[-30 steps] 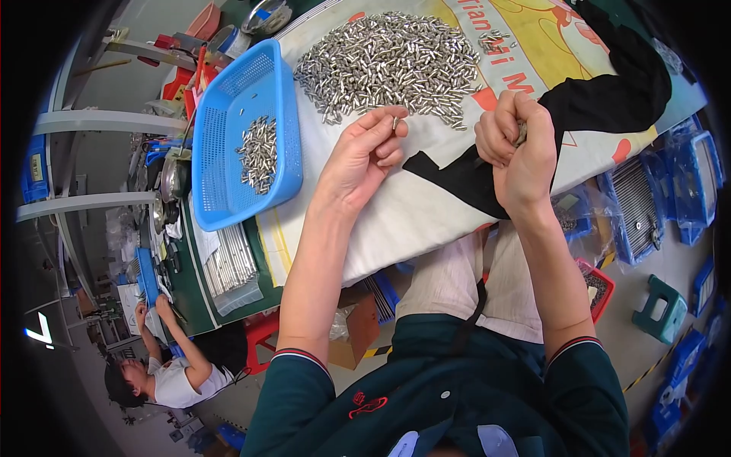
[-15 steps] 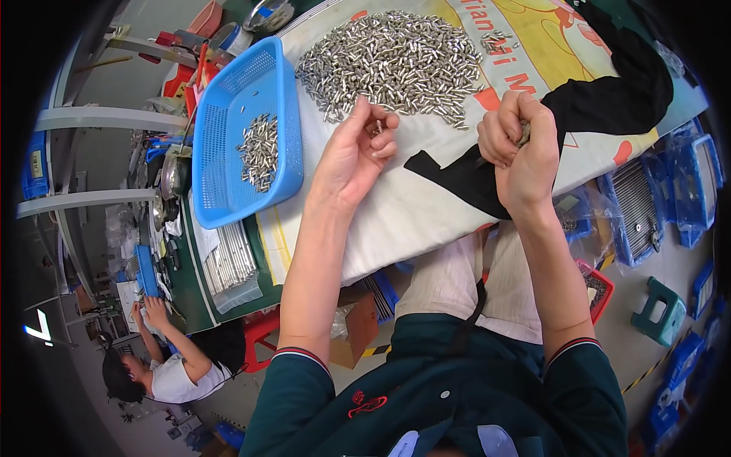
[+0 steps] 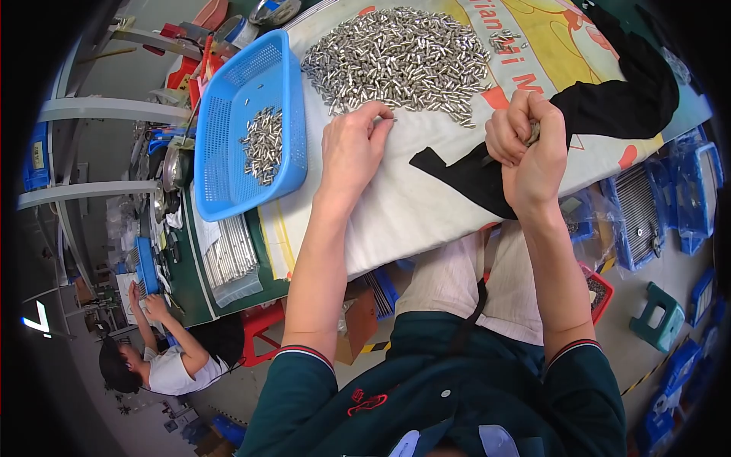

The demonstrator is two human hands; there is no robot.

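Observation:
A broad pile of small silvery metal pins (image 3: 400, 57) lies on the cloth-covered table. At the pile's near edge is my left hand (image 3: 352, 148), back upward, thumb and forefinger pinched together with the tip of a small metal pin just showing. My right hand (image 3: 529, 152) is curled into a fist above a black cloth (image 3: 464, 179); metal pins show between its thumb and fingers, mostly hidden by them. To the left stands a blue plastic basket (image 3: 293, 164) with a smaller heap of the same pins inside.
A few loose pins (image 3: 506, 42) lie apart at the far right of the table. Bundled metal rods (image 3: 231, 259) rest left of the cloth. On the floor at right are a green stool (image 3: 656, 316) and blue trays (image 3: 636, 217). Another person (image 3: 171, 362) works at lower left.
My left hand has turned from palm-up to back-up, its fingers now pinched beside the pile. My right fist stays closed in nearly the same place. The view has shifted slightly.

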